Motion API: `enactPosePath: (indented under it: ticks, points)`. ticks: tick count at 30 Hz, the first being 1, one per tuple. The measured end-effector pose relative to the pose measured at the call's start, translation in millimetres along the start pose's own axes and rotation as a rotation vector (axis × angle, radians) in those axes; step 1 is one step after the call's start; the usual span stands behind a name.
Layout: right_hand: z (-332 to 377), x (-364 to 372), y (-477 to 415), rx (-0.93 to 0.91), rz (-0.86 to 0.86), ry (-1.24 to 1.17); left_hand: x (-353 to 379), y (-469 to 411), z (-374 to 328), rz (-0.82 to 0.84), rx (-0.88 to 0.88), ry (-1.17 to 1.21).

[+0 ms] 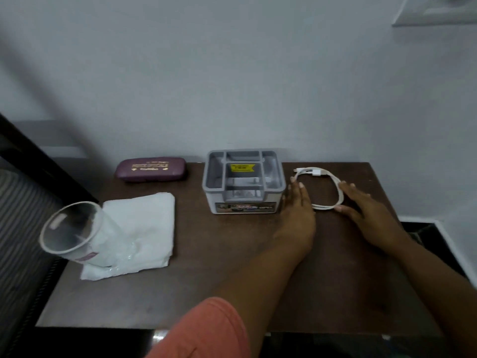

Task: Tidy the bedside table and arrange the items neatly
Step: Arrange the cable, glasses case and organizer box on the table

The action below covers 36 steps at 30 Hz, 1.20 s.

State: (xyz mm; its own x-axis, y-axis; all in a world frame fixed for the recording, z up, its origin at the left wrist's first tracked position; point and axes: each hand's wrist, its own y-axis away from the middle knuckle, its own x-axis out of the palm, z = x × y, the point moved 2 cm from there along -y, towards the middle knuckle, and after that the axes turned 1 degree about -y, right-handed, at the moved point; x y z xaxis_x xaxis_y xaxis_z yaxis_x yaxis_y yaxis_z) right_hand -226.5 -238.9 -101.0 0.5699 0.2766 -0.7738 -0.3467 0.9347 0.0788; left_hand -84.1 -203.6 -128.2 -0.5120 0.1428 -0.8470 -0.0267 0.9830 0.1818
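On the dark brown bedside table (pixel 206 280), left to right:

Item 1: clear drinking glass (pixel 74 232), upright near the left edge, standing on the folded white cloth (pixel 144 228).

Item 2: maroon spectacle case (pixel 151 169), shut, gold lettering on the lid, at the back edge behind the cloth and apart from it.

Item 3: grey plastic organiser (pixel 244 180), several compartments, yellow label inside, printed sticker on the front wall.

Item 4: left hand (pixel 299 210), flat on the table, fingers together, just right of the organiser, at the left side of the cable loop.

Item 5: white charging cable (pixel 326 187), coiled in a loose loop between both hands.

Item 6: right hand (pixel 364 205), flat, fingers slightly spread, touching the loop's right side.
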Motion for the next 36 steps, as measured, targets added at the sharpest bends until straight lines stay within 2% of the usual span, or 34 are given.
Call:
enactPosePath:
  ticks: [3,8,12,16,19,21,25,26,29,33,36]
  points:
    - [3.5,-1.6,5.7,0.024,0.037,0.017,-13.3,23.8,5.6,0.033,0.06,0.098]
    - [4.6,16.9,51.0,0.121,-0.059,-0.071,-37.8,115.6,49.8,0.135,0.227,0.174]
    - [15.6,46.3,93.3,0.184,-0.087,-0.114,-60.0,185.1,103.3,0.108,0.174,0.197]
    - [65.9,74.0,121.8,0.117,-0.15,-0.191,-108.5,240.7,118.6,-0.091,0.158,0.28]
    - [125.2,88.8,128.9,-0.083,-0.17,-0.241,-168.0,259.1,137.3,-0.423,0.162,0.198]
    - [167.2,98.0,122.7,-0.154,-0.126,-0.331,-204.7,257.8,154.5,-0.537,0.05,0.357]
    - [237.9,123.6,79.9,-0.091,-0.08,-0.574,-268.3,233.3,182.6,-0.742,-0.045,0.545]
    - [252.7,128.6,65.5,-0.056,-0.051,-0.604,-279.4,220.1,193.8,-0.71,-0.113,0.588]
    - [279.6,141.7,20.0,0.049,0.011,-0.631,-280.5,169.2,248.5,-0.471,-0.335,0.731]
    - [277.4,167.8,-28.0,0.294,0.088,-0.558,-244.9,124.1,294.1,-0.212,-0.459,0.866]
    - [272.4,180.7,-50.1,0.362,0.088,-0.552,-231.5,95.5,300.3,-0.176,-0.561,0.967]
